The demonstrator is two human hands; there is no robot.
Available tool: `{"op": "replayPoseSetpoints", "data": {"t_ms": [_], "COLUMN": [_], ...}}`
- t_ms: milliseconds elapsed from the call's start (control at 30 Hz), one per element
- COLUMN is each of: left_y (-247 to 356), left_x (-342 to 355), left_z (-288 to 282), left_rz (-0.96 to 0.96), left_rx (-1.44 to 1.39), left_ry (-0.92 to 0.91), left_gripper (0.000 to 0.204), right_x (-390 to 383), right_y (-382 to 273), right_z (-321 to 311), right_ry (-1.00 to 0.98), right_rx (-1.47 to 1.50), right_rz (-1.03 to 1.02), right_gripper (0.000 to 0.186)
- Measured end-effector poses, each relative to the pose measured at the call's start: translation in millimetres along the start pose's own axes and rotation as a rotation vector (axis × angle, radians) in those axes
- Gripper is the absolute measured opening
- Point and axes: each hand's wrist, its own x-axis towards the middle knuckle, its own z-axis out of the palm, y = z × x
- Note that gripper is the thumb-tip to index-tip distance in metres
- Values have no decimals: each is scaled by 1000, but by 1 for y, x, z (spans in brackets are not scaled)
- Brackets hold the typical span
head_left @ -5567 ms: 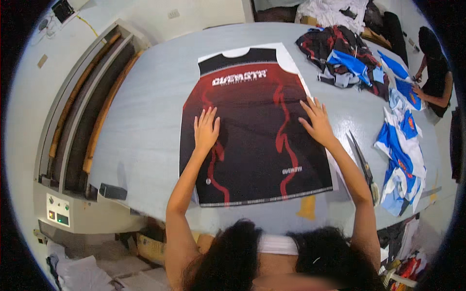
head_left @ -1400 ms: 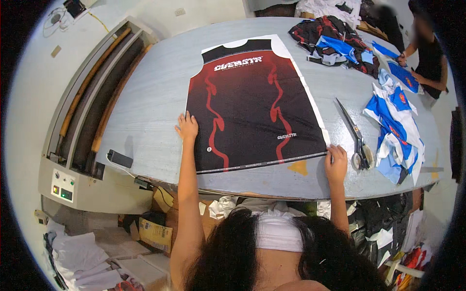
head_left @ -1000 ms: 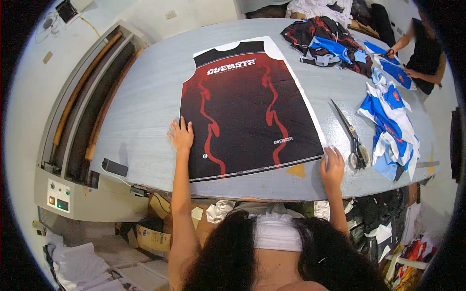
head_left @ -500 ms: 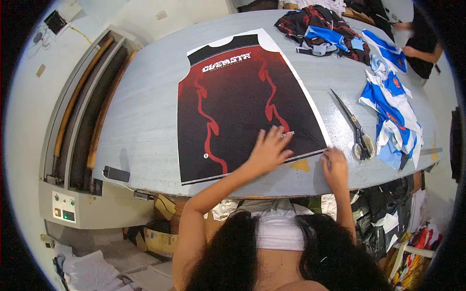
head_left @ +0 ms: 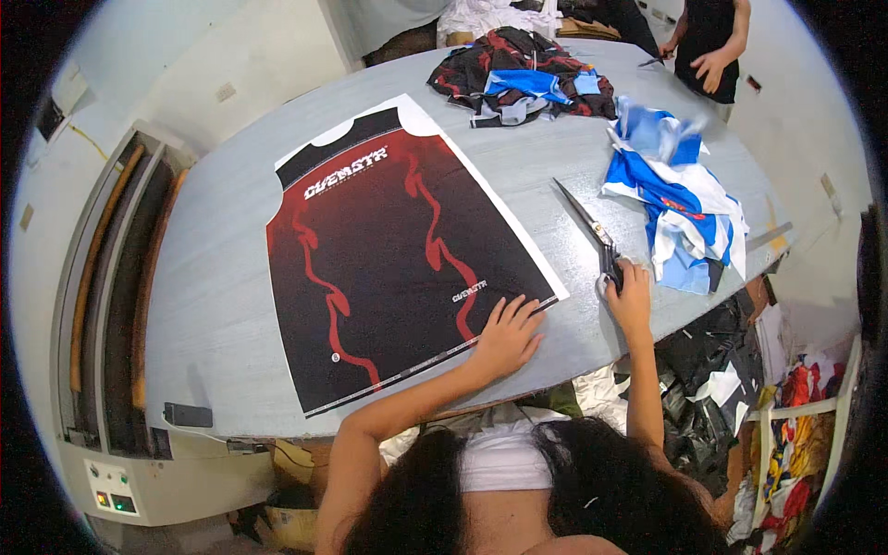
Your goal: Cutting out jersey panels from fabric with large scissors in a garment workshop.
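A black and red printed jersey panel [head_left: 370,268] with white margins lies flat on the grey-blue table. My left hand [head_left: 507,339] rests on its lower right edge, fingers stretched out and pressing nothing but the fabric and tabletop. To the right of the panel lies a large pair of scissors [head_left: 585,215], blades pointing away from me. My right hand [head_left: 632,301] has its fingers curled round the black handles, which it partly hides.
A heap of dark and red fabric pieces [head_left: 518,79] sits at the far side of the table [head_left: 217,268]. Blue and white cut fabric [head_left: 680,199] is piled at right. Another person [head_left: 712,51] stands beyond it. A roller machine [head_left: 111,296] borders the left; a small black box [head_left: 188,415] lies nearby.
My right hand has gone from the panel's corner to the scissors' handles. My left hand has slid toward the panel's lower right edge. The view has turned rightward; the other person's hand has left the blue-white fabric.
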Motion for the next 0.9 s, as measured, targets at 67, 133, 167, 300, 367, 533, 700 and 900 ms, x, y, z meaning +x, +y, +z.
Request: {"op": "replayPoseSetpoints", "data": {"t_ms": [67, 133, 167, 300, 367, 533, 700, 900], "left_y": [0, 0, 0, -4, -4, -3, -2, 0], "left_x": [1, 2, 2, 1, 1, 1, 1, 1], "left_z": [3, 1, 1, 4, 4, -2, -2, -5], "left_rz": [10, 24, 22, 43, 47, 47, 37, 64], "left_rx": [-14, -66, -64, -90, -97, -137, -125, -70], "left_ry": [15, 35, 33, 54, 53, 39, 68, 88], "left_gripper": [35, 34, 34, 35, 35, 37, 35, 35], "right_x": [-2, -7, -10, -31, -42, -63, -86, -116], "right_y": [0, -3, -7, -15, -22, -40, -33, -26], "right_z": [-6, -15, -22, -46, -61, -84, -81, -86], "right_ry": [-63, -131, -190, -386, -411, -545, -584, -799], "right_rx": [-33, -63, -79, -100, -41, 222, 277, 1153], "right_rz": [23, 41, 31, 57, 104, 340, 346, 784], "right_gripper": [38, 40, 42, 46, 45, 43, 46, 33]}}
